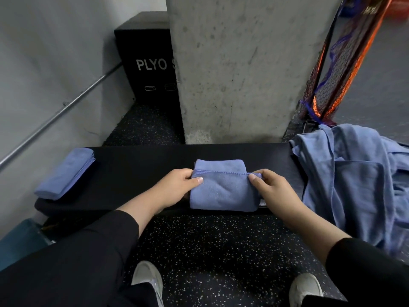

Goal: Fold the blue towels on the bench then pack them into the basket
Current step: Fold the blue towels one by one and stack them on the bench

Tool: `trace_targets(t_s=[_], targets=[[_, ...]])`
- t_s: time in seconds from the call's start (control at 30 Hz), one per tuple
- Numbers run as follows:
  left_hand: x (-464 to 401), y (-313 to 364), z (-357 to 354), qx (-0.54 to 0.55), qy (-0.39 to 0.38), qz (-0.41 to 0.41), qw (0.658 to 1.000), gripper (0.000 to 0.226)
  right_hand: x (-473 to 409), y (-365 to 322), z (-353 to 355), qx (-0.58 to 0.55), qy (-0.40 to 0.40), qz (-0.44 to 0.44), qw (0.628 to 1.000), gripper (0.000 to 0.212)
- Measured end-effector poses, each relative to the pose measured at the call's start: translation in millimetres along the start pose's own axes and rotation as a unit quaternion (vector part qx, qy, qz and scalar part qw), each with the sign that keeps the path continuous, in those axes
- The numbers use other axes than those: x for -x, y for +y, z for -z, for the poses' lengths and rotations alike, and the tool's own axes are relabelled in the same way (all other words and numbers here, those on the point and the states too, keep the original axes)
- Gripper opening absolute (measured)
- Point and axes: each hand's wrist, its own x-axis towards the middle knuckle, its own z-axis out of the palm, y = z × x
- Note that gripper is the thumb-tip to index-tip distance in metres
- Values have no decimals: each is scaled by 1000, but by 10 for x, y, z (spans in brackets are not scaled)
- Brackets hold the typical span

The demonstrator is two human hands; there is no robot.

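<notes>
Evidently both hands, left point(177, 187) and right point(271, 187), pinched the towel's point(223, 191) hem to square the fold on the bench point(137, 171).

I observe a black bench point(137, 173) running across the view in front of a concrete pillar point(239, 67). My left hand point(177, 187) and right hand point(272, 189) each pinch an end of the hemmed edge of a partly folded blue towel point(223, 191) at mid-bench. A folded towel point(64, 173) lies at the bench's left end. A heap of unfolded blue towels point(358, 180) covers the right end. A black box point(146, 60) lettered "PLYO" stands behind, left of the pillar.
</notes>
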Motion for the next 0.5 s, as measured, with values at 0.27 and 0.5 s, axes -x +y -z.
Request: trace_targets(t_s=[0.27,0.5], targets=[[-172,-52,-32,71,42,54,995,31,-339,145,-84,30,-42,-49,997,23],[-527,-61,3,104,62,72,990,57,-776,160,-183,123,14,-46,991,31]])
